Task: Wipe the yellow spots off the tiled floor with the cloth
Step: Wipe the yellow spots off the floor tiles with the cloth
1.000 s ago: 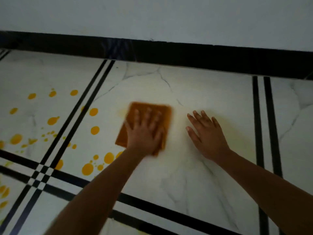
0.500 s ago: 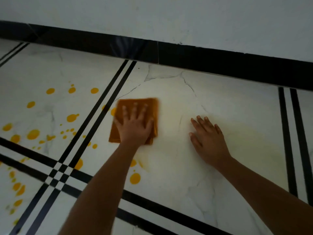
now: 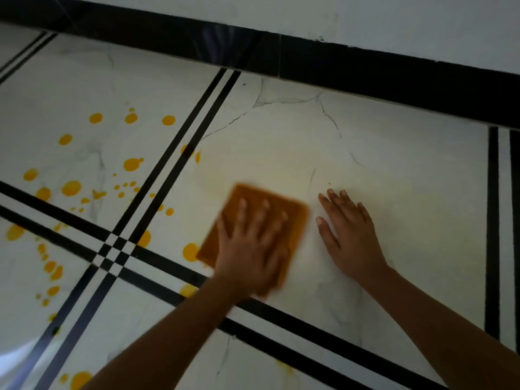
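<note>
An orange folded cloth [image 3: 291,211] lies flat on the white marble-look tiled floor [image 3: 394,170]. My left hand [image 3: 250,249] presses on it with spread fingers, blurred by motion. My right hand [image 3: 349,235] rests flat on the floor just right of the cloth, holding nothing. Yellow spots [image 3: 132,164] dot the tile to the left, with more beside the cloth's left corner [image 3: 190,251] and along the black stripes. A faint yellowish smear [image 3: 270,170] covers the tile beyond the cloth.
Black double stripes [image 3: 180,161] cross the floor and meet at a grid [image 3: 112,253] left of the cloth. A black skirting board [image 3: 365,71] runs along the white wall [image 3: 394,21] at the far edge. More stripes [image 3: 493,220] run at the right.
My left hand has slid the cloth toward me and to the right, close to the near black stripe. The yellow spots that lay near the cloth's lower edge are covered or gone. My right hand stays planted.
</note>
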Tool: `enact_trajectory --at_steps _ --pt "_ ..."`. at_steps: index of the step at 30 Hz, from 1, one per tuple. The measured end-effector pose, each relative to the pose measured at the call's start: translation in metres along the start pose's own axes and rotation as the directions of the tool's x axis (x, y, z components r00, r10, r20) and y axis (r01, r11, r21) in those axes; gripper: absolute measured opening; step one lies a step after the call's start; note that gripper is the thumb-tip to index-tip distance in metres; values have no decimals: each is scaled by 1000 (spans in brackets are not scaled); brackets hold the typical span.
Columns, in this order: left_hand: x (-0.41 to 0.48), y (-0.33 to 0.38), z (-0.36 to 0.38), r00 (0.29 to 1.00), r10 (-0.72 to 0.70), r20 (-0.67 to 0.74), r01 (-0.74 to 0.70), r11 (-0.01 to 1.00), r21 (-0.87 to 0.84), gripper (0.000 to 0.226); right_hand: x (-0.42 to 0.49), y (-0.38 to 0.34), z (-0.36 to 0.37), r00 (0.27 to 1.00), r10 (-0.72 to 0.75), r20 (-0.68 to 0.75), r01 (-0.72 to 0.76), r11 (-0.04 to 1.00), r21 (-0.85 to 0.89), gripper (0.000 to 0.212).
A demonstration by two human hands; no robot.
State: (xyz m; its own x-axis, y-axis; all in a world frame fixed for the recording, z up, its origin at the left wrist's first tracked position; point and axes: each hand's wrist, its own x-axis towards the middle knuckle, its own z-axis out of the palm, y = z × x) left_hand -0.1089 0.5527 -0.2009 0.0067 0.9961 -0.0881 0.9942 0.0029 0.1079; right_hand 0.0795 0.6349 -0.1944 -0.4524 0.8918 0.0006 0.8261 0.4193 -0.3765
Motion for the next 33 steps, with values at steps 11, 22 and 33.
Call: enact_trajectory --at_steps 11,22,33 --pt "5 -22 -3 995 -100 4 99 986 -136 63 4 -33 -10 997 64 39 -70 982 177 50" --pt "-35 -43 -36 854 -505 -124 338 722 -604 61 42 -135 3 842 419 339 -539 639 549 23" --pt "-95 -61 -36 665 -730 -161 449 562 -695 60 25 -184 -65 965 -106 241 -39 848 529 26"
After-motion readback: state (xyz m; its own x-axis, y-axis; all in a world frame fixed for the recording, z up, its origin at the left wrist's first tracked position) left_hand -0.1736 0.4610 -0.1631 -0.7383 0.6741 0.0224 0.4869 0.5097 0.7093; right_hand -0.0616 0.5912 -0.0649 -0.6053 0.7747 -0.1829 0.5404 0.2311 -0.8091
